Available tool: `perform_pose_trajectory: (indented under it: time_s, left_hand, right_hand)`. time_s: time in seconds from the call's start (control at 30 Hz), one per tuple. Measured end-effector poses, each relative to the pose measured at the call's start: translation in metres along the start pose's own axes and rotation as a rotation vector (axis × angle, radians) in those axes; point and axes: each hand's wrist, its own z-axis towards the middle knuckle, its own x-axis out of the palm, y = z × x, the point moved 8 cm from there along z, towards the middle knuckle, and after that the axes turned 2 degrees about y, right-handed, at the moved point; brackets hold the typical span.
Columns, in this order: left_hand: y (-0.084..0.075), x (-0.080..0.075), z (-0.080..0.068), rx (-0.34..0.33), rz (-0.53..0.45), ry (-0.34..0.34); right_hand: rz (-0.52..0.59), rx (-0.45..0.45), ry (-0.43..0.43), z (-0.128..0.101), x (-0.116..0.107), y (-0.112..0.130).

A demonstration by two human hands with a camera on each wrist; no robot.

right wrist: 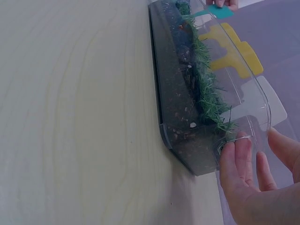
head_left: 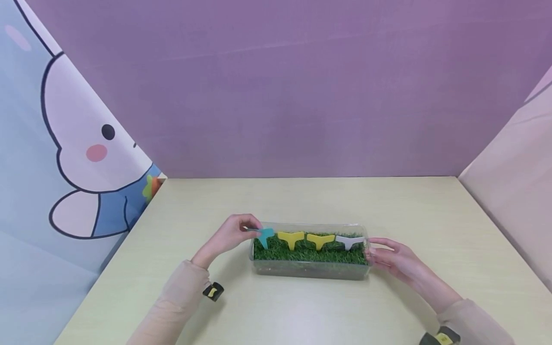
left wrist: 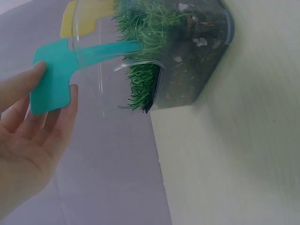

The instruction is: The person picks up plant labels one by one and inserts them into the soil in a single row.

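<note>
A clear plastic box (head_left: 310, 271) lined with green grass sits mid-table. Several T-shaped tags stand in a row in the grass: a teal tag (head_left: 265, 235) at the left end, two yellow tags (head_left: 291, 237), and a white tag (head_left: 350, 241) at the right. My left hand (head_left: 252, 229) pinches the head of the teal tag (left wrist: 50, 84) between thumb and fingers (left wrist: 26, 84), while its stem reaches into the grass (left wrist: 145, 56). My right hand (head_left: 374, 254) rests with straight fingers (right wrist: 236, 161) against the right end of the box (right wrist: 187, 154).
The pale wooden table (head_left: 302, 201) is walled by a purple backdrop (head_left: 302, 96) behind, a cartoon-rabbit panel (head_left: 64, 167) on the left and a pale panel (head_left: 513, 191) on the right. Both wrists wear small black-and-yellow bands (head_left: 213, 291).
</note>
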Motion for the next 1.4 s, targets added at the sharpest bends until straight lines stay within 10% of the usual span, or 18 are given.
perform_pose_trajectory:
  time_s: [1.4]
  left_hand:
    - [0.004, 0.011, 0.006, 0.069, 0.132, 0.005]
  right_hand:
    - [0.009, 0.011, -0.005, 0.001, -0.002, -0.003]
